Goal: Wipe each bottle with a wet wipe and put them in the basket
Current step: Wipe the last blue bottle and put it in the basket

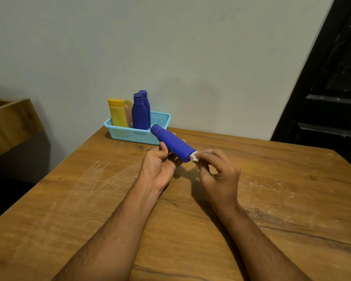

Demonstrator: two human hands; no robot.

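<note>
Gripping a blue bottle above the scuffed wooden table, left hand; right hand pinching wipe.

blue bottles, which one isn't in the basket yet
The blue bottle held tilted in the left hand; the other two stand upright in the basket.

3 blue bottles (2 in basket), 1 yellow bottle, perhaps 1 pink item, 1 basket, 1 wipe

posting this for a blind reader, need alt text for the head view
A left hand holds a blue plastic bottle above a wooden table while the right hand presses a white wet wipe to its base. Behind, a light blue mesh basket holds more bottles.
</note>
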